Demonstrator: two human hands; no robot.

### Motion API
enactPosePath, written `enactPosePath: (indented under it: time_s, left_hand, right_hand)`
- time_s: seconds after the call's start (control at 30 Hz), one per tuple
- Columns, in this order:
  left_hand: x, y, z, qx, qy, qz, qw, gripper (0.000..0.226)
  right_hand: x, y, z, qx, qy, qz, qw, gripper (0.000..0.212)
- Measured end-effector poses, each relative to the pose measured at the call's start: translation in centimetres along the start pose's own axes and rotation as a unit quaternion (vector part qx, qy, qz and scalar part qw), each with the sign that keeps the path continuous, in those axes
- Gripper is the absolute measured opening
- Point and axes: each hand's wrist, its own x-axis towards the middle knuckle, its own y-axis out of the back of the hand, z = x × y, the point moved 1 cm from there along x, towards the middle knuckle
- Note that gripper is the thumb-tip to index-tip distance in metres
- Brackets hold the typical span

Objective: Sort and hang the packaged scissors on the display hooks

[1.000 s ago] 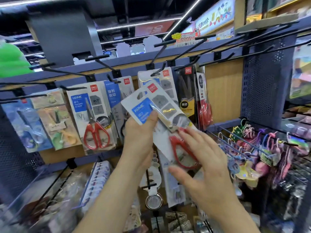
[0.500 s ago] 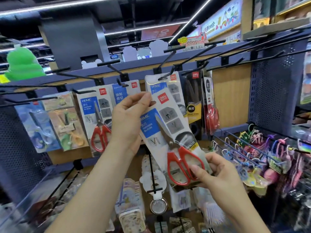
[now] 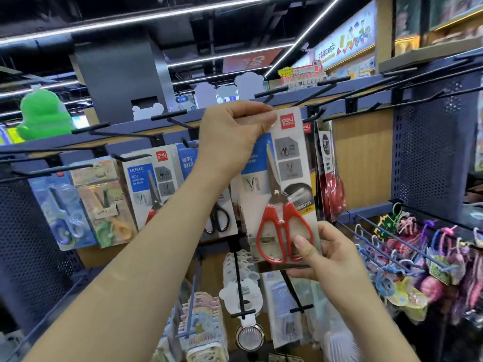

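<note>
Before hooked shelving [image 3: 363,158], left hand [image 3: 232,131] pinches the scissors pack [image 3: 290,163] on top, right hand [image 3: 329,254] grips below.

"Where have we landed?"

"A shop, stationery aisle by the look of it! See the wooden back panel [image 3: 363,165]? Left of it, carded scissors [image 3: 150,184] hang from black hooks [image 3: 168,115]."

"And below it, to the right?"

"Rows of colourful trinkets [image 3: 441,270] on pegs. Above it, a lit signboard [image 3: 345,43] and ceiling strip lights [image 3: 156,16]."
</note>
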Motion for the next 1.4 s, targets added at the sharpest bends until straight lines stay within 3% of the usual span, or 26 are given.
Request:
enactPosePath:
  time_s: [0.2, 0.33, 0.57, 0.67, 0.73, 0.83, 0.97, 1.1, 1.27, 1.4]
  left_hand:
    - [0.8, 0.2, 0.2, -0.014, 0.073, -0.061, 0.995, 0.004]
    - [1.6, 0.3, 0.5, -0.009, 0.092, -0.086, 0.992, 0.02]
    - [1.5, -0.1, -2.1, -0.015, 0.137, -0.052, 0.989, 0.01]
    - [-0.8, 0.3, -4.0, 0.02, 0.089, -0.036, 0.995, 0.044]
    - [-2.6, 0.3, -5.4, 0.054, 0.069, -0.087, 0.992, 0.063]
    - [-4.0, 0.0, -7.7, 0.081, 0.103, -0.141, 0.981, 0.073]
    - [-3.7, -0.1, -9.4, 0.117, 0.121, -0.076, 0.983, 0.072]
    - [-3.6, -0.7, -9.9, 0.207, 0.138, -0.029, 0.968, 0.067]
    - [-4.0, -1.0, -9.2, 0.359, 0.069, -0.046, 0.93, 0.063]
    - [-4.6, -0.2, -9.9, 0.369, 0.06, -0.041, 0.926, 0.055]
  right_hand:
    - [0.1, 0.0, 0.1, 0.054, -0.019, -0.012, 0.998, 0.016]
    - [0.1, 0.0, 0.1, 0.071, -0.007, -0.01, 0.997, 0.025]
    - [0.6, 0.1, 1.0, 0.09, -0.035, 0.004, 0.995, 0.028]
    - [1.6, -0.2, 1.0, 0.096, -0.035, 0.019, 0.995, 0.018]
    - [2.4, -0.4, 0.9, 0.082, -0.027, 0.037, 0.996, 0.014]
    - [3.7, -0.9, 1.2, 0.018, -0.007, 0.061, 0.998, 0.024]
    - [5.2, -1.1, 2.4, -0.137, 0.026, 0.089, 0.986, 0.042]
    - [5.5, -0.9, 2.1, -0.336, 0.054, 0.099, 0.935, 0.041]
    - [5.2, -0.5, 1.6, -0.456, 0.046, 0.08, 0.885, 0.041]
    - [4.6, -0.4, 1.1, -0.468, 0.029, 0.05, 0.882, 0.041]
